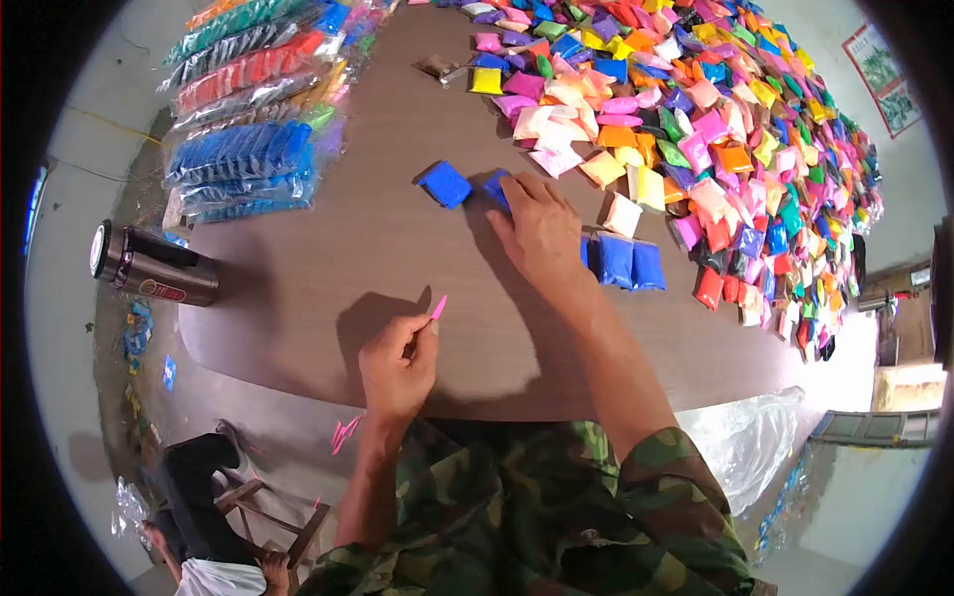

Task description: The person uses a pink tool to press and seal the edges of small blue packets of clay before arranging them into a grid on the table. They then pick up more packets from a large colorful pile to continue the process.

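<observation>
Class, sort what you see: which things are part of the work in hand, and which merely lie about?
In hand: left hand pinching pink stick; right hand on blue packet; second blue packet.
Lying about: flask; mixed packet heap; bagged rows; stool.

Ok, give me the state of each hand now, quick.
Left hand: closed, pinching a thin pink strip.
Right hand: open, flat on a blue packet.

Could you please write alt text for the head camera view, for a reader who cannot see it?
A person's right hand presses on a blue packet on a brown table, while the left hand pinches a small pink stick. Another blue packet lies just beside it. A heap of many-coloured packets covers the table's far right, and a dark flask lies at the left.
</observation>
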`<action>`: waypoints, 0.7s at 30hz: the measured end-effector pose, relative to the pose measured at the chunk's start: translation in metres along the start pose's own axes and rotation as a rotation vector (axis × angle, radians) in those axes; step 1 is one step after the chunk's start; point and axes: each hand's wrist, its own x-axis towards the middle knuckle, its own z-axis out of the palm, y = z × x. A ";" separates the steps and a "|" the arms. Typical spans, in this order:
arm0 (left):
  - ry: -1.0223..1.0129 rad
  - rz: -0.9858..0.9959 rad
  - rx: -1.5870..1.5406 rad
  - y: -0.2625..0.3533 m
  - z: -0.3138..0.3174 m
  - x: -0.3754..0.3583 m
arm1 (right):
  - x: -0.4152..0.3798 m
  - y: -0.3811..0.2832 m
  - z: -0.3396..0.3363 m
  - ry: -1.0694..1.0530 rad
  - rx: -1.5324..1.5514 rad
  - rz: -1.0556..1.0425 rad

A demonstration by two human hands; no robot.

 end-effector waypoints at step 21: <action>-0.104 0.067 0.111 0.030 0.001 -0.042 | -0.184 -0.067 -0.055 0.015 0.156 -0.056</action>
